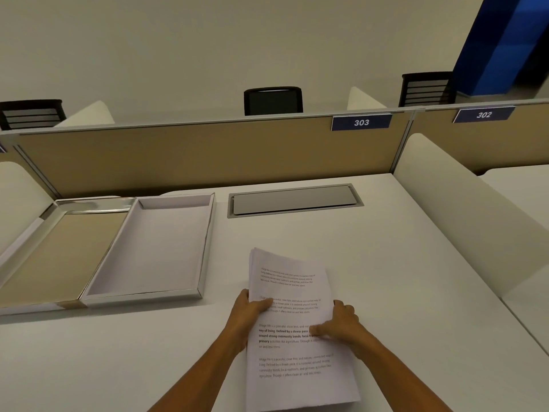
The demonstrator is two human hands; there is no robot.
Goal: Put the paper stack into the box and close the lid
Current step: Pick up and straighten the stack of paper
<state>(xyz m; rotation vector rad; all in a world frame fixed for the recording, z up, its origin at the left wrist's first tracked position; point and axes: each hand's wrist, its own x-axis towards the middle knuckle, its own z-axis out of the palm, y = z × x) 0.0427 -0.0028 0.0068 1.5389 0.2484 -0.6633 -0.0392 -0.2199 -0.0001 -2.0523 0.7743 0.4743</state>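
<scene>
A stack of printed white paper is in front of me over the white desk. My left hand grips its left edge, thumb on top. My right hand grips its right edge, thumb pressed on the text. Whether the stack rests on the desk or is lifted off it I cannot tell. To the left lies the shallow white box with a silver rim, empty. Its hinged lid lies flat open further left, its inside mirror-like.
A grey cable hatch is set into the desk behind the stack. A tan partition with a "303" sign closes the back. White side dividers flank the desk. Black chairs stand beyond the partition.
</scene>
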